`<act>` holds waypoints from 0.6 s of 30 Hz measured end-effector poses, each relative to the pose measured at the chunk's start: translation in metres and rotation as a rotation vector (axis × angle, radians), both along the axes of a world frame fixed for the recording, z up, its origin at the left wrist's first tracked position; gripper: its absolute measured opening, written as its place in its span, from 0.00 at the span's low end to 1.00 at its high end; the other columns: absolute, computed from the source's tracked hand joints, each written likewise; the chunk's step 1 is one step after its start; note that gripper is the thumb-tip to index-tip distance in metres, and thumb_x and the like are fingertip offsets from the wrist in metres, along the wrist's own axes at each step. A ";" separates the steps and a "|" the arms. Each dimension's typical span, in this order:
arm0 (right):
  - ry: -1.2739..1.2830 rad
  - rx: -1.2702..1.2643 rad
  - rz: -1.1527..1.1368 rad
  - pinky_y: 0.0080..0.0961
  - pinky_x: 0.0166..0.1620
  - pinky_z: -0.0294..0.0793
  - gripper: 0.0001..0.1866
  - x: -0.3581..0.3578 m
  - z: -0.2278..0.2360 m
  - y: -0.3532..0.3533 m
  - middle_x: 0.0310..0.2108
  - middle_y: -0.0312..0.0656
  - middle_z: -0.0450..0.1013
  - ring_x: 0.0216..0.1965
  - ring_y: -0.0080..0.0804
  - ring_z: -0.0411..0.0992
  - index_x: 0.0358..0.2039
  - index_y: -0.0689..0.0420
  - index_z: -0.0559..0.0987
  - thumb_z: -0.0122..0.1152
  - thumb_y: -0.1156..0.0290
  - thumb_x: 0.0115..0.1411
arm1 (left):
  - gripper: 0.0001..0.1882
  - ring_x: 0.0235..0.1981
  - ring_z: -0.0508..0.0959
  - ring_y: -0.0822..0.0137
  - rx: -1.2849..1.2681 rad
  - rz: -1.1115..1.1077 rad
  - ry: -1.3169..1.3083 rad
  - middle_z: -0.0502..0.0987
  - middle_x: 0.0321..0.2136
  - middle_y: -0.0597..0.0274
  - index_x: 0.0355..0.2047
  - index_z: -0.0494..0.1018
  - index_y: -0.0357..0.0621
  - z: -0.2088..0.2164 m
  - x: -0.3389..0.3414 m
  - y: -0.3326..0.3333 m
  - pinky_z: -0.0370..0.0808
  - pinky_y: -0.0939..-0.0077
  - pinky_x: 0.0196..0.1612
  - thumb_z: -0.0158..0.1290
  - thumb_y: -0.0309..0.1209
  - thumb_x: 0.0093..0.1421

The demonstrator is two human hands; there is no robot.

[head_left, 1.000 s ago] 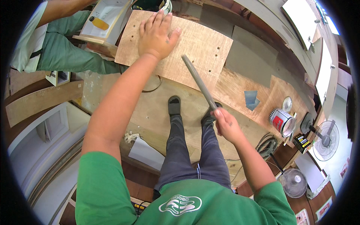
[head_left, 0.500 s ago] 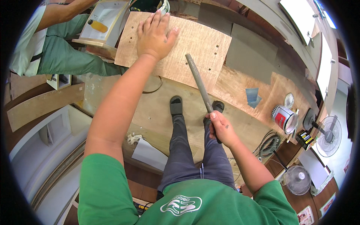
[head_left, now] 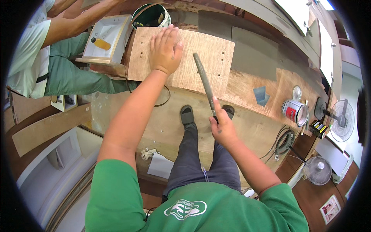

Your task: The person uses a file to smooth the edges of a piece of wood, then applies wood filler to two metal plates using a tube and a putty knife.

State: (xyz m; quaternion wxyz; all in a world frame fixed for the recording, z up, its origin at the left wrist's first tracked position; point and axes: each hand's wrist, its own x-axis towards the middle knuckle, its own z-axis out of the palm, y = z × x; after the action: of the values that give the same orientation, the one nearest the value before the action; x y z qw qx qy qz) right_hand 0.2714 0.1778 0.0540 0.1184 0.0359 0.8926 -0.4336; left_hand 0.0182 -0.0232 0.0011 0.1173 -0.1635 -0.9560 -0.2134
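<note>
My left hand (head_left: 166,54) lies flat on a light plywood board (head_left: 210,48), fingers stretched out and close to its far edge. Several small dark holes show near the board's left and right ends. A long grey file (head_left: 204,77) is in my right hand (head_left: 224,129), which is closed round its dark handle with a finger laid along the tool. The file points up and away from me, its tip over the board; whether it touches the wood I cannot tell. Beneath the board is a low wooden work surface (head_left: 247,83).
A co-worker (head_left: 69,58) sits at the left by a drawer box (head_left: 116,33) holding an orange bottle (head_left: 101,43). Behind the board stands a bucket (head_left: 166,19). Rightward are blue sandpaper pieces (head_left: 260,94), an open can (head_left: 295,112), a coiled cable (head_left: 285,141) and two fans (head_left: 318,170).
The view has shifted, and the board sits straighter and lower in it. My right hand has changed its hold, with a finger now along the file. My left hand stays on the board.
</note>
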 end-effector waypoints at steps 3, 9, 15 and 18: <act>-0.115 -0.057 -0.059 0.44 0.40 0.74 0.40 0.013 0.000 -0.014 0.31 0.53 0.72 0.35 0.56 0.74 0.75 0.44 0.51 0.56 0.75 0.66 | 0.27 0.70 0.61 0.58 -0.003 -0.196 0.031 0.65 0.68 0.63 0.66 0.66 0.56 0.008 0.006 -0.003 0.49 0.52 0.72 0.47 0.43 0.67; -0.076 -0.157 -0.139 0.46 0.40 0.74 0.39 0.011 0.001 -0.027 0.34 0.56 0.73 0.36 0.57 0.74 0.74 0.49 0.53 0.55 0.77 0.64 | 0.22 0.69 0.62 0.57 -0.131 -0.629 0.048 0.68 0.66 0.64 0.60 0.74 0.58 0.027 0.012 0.001 0.54 0.52 0.71 0.52 0.42 0.66; -0.006 -0.142 -0.153 0.46 0.41 0.76 0.43 -0.021 -0.002 -0.040 0.41 0.54 0.70 0.37 0.57 0.74 0.74 0.45 0.51 0.56 0.78 0.61 | 0.22 0.68 0.64 0.56 -0.170 -0.689 0.039 0.68 0.65 0.62 0.57 0.76 0.60 0.027 0.005 -0.003 0.57 0.52 0.69 0.54 0.44 0.64; -0.105 -0.103 -0.197 0.46 0.40 0.76 0.42 -0.037 0.006 -0.055 0.39 0.54 0.70 0.35 0.57 0.74 0.74 0.42 0.51 0.57 0.73 0.62 | 0.24 0.67 0.65 0.56 -0.151 -0.678 0.013 0.68 0.65 0.60 0.59 0.74 0.58 0.030 0.003 -0.004 0.58 0.52 0.69 0.55 0.46 0.63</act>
State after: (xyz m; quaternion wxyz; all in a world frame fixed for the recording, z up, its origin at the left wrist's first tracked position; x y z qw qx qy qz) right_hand 0.2347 0.1229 0.0598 0.1235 0.1398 0.8538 -0.4861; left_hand 0.0209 -0.0274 0.0309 0.0332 -0.4812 -0.8598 -0.1677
